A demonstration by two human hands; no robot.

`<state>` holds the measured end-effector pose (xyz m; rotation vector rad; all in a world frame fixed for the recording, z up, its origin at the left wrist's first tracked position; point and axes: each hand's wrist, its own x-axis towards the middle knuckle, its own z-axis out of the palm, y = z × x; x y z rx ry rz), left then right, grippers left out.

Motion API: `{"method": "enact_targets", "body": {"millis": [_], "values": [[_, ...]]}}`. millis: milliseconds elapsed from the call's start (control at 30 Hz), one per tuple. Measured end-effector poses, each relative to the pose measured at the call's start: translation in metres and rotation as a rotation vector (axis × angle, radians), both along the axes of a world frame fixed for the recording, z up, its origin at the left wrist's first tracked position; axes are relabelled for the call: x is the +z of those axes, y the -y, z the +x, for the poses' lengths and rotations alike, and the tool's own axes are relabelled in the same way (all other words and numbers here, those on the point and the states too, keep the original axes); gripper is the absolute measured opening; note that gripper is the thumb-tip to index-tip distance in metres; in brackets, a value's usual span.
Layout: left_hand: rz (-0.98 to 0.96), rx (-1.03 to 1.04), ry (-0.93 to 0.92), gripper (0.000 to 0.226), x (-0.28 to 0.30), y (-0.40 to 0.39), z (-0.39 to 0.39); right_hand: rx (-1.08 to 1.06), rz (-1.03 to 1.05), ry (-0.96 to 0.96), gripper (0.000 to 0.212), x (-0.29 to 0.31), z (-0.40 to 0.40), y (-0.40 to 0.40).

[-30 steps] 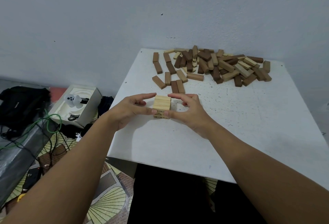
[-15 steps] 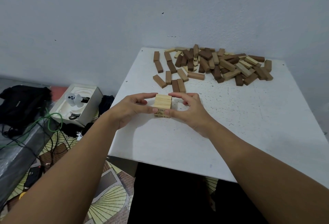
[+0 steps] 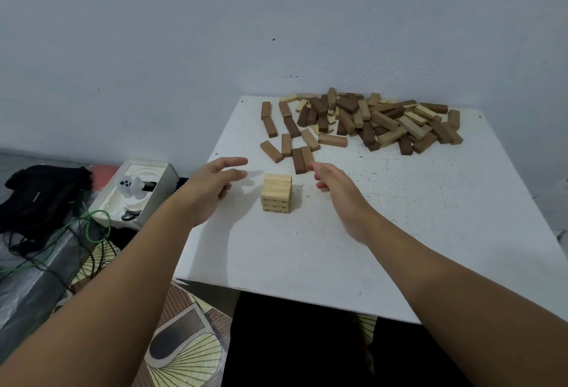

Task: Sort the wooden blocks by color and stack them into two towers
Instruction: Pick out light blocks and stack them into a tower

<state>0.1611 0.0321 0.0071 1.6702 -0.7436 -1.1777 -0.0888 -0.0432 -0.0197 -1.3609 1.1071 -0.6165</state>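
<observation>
A short tower of light wooden blocks point(image 3: 276, 192) stands on the white table point(image 3: 384, 233), a few layers high, with printed numbers on its near side. My left hand point(image 3: 212, 184) hovers just left of it, fingers relaxed and apart from the blocks. My right hand point(image 3: 333, 185) hovers just right of it, fingers loose, holding nothing. A heap of mixed dark and light wooden blocks point(image 3: 368, 122) lies along the table's far edge, with a few loose brown blocks point(image 3: 299, 157) nearer the tower.
The table sits against a pale wall. On the floor at the left stand a white box point(image 3: 138, 193) holding a white controller, a black bag point(image 3: 40, 193) and green and black cables point(image 3: 61, 233). A patterned mat covers the floor below.
Both hands have let go of the light tower and drawn apart to its sides. The tower stands free.
</observation>
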Motion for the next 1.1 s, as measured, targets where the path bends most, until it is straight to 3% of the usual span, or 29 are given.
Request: {"method": "enact_targets", "body": {"millis": [100,133,300,467,567,667,767,933,1100], "values": [[-0.053,0.146,0.195,0.001,0.011,0.020,-0.004,-0.072,-0.031,-0.039,0.036,0.008,-0.008,0.013],[-0.072,0.138,0.240,0.004,0.015,0.028,-0.007,-0.070,-0.066,-0.053,0.034,0.010,-0.010,0.018],[-0.085,-0.098,0.430,0.013,0.033,0.076,-0.029,-0.006,-0.320,-0.213,0.026,0.018,-0.014,0.054],[-0.061,-0.279,0.608,0.015,0.019,0.142,-0.035,-0.049,-0.728,-0.791,0.025,0.004,0.002,0.109],[-0.058,-0.397,0.817,0.031,0.006,0.184,-0.037,-0.086,-0.829,-0.933,0.030,-0.005,0.012,0.135],[-0.023,-0.587,1.077,0.034,-0.008,0.219,-0.038,-0.108,-0.919,-1.003,0.027,-0.017,0.016,0.154],[-0.005,-0.671,1.144,0.037,-0.020,0.233,-0.035,-0.111,-0.973,-1.017,0.021,-0.024,0.020,0.163],[-0.159,-0.486,1.155,0.023,-0.027,0.232,-0.017,-0.102,-1.016,-0.953,0.018,-0.025,0.025,0.176],[-0.264,-0.480,1.153,0.026,-0.026,0.229,-0.022,-0.178,-0.995,-0.985,0.023,-0.025,0.022,0.186]]}}
